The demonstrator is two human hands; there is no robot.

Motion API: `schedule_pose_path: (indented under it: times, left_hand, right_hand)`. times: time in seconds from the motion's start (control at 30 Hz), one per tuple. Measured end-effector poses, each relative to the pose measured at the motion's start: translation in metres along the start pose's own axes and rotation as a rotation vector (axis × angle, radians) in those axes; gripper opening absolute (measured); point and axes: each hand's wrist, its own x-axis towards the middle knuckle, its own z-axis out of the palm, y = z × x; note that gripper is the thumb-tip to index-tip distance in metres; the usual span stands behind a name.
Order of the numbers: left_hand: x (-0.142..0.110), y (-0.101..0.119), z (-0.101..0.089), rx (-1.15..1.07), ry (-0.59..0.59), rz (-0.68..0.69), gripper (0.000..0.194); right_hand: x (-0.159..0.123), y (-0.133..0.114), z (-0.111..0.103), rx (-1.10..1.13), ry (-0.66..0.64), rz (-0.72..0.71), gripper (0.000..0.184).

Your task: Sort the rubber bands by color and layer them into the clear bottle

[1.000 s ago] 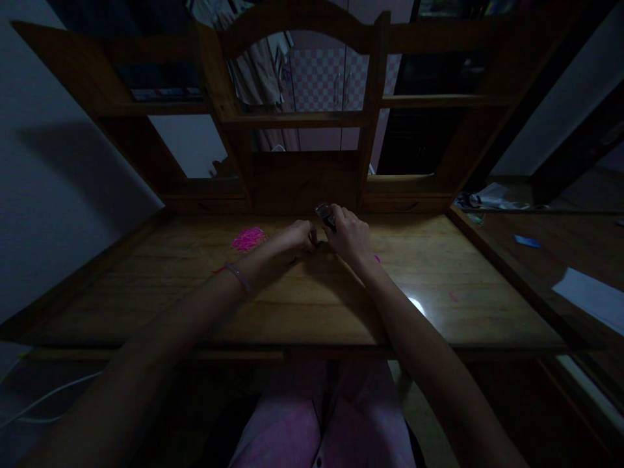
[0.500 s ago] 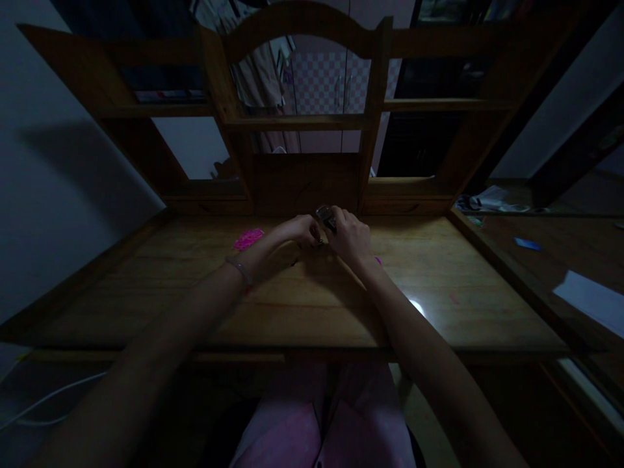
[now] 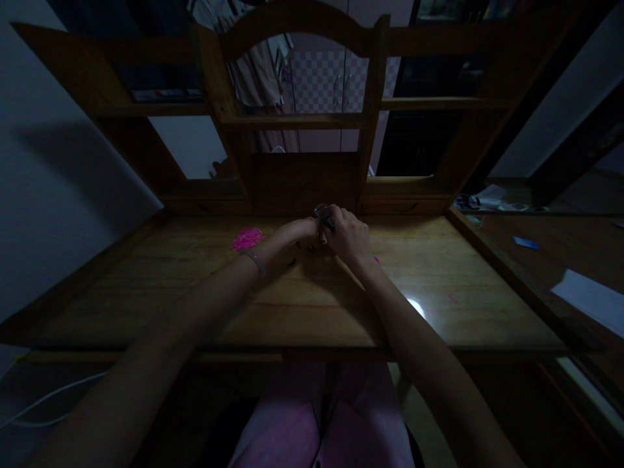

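Observation:
In the head view, my right hand [image 3: 351, 235] is closed around a small dark object with a shiny rounded rim [image 3: 324, 213], held above the wooden desk; its kind is too dim to tell. My left hand [image 3: 306, 229] presses close against its left side, fingers curled in and mostly hidden, so what they grip does not show. Below the hands, several small dark bits [image 3: 292, 262] lie on the desktop. A heap of small bright pink pieces [image 3: 247, 238] sits left of my left hand. Another magenta thing [image 3: 376, 260] peeks out beside my right wrist.
The wooden desk [image 3: 302, 318] has a raised shelf frame [image 3: 297, 122] along its back. On the lower surface at right lie a blue card [image 3: 525, 243] and white paper [image 3: 591, 299]. A white cable [image 3: 53, 391] hangs at lower left.
My left hand has moved slightly right and inward, closer to the dark object, and its wrist has shifted right. My right hand keeps its hold nearly in place.

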Motion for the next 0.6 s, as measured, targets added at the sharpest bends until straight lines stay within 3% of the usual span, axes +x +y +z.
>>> schedule_pose_path:
  times: [0.13, 0.2, 0.27, 0.4, 0.47, 0.6]
  left_hand:
    - [-0.012, -0.012, -0.004, -0.045, -0.092, -0.015, 0.012]
    - [-0.021, -0.022, -0.012, -0.164, -0.084, 0.023, 0.016]
    - [-0.03, -0.032, -0.023, -0.341, 0.041, 0.061, 0.022]
    - [-0.051, -0.044, -0.036, -0.54, 0.408, 0.026, 0.024]
    - [-0.061, -0.043, -0.035, -0.626, 0.484, 0.031, 0.025]
    - [-0.073, -0.035, -0.022, -0.684, 0.502, 0.08, 0.028]
  right_hand:
    - [0.0, 0.001, 0.0, 0.003, 0.014, -0.005, 0.04]
    - [0.0, 0.001, -0.001, -0.005, 0.013, -0.009, 0.039]
    - [0.0, 0.001, -0.002, -0.017, -0.002, -0.014, 0.04]
    - [-0.001, 0.0, -0.003, -0.043, -0.053, -0.042, 0.041]
    - [-0.002, -0.001, -0.002, -0.058, -0.083, -0.066, 0.042]
    - [-0.003, -0.003, 0.001, -0.073, -0.146, -0.11, 0.045]
